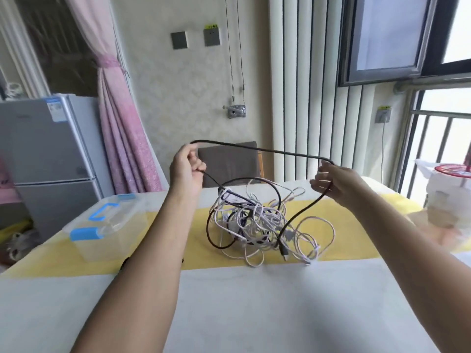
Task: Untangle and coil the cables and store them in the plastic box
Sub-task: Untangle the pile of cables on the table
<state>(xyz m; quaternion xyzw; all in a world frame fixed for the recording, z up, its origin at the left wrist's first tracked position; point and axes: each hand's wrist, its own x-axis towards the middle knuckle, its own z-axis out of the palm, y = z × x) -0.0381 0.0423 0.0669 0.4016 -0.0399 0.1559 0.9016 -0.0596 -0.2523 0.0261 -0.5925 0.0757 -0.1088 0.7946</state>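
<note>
Above the white table (pixel 254 301) your hands are apart. Your left hand (pixel 188 166) pinches the black cable (pixel 257 149), and your right hand (pixel 336 182) curls round it further along. Below them the tangle of cables (pixel 254 222) lies on the yellow runner (pixel 356 238), with the closed plastic box (pixel 107 222) to its left. Beyond stand a chair (pixel 229 161) and a fridge (pixel 48 149), whose blue sticker (pixel 54 108) is too blurred to read.

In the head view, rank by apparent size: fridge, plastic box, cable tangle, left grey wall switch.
1. fridge: clearly largest.
2. cable tangle: wider than the plastic box, but loose.
3. plastic box: close to the tangle, so this order is unsure.
4. left grey wall switch: smallest, though farthest from the camera.
</note>
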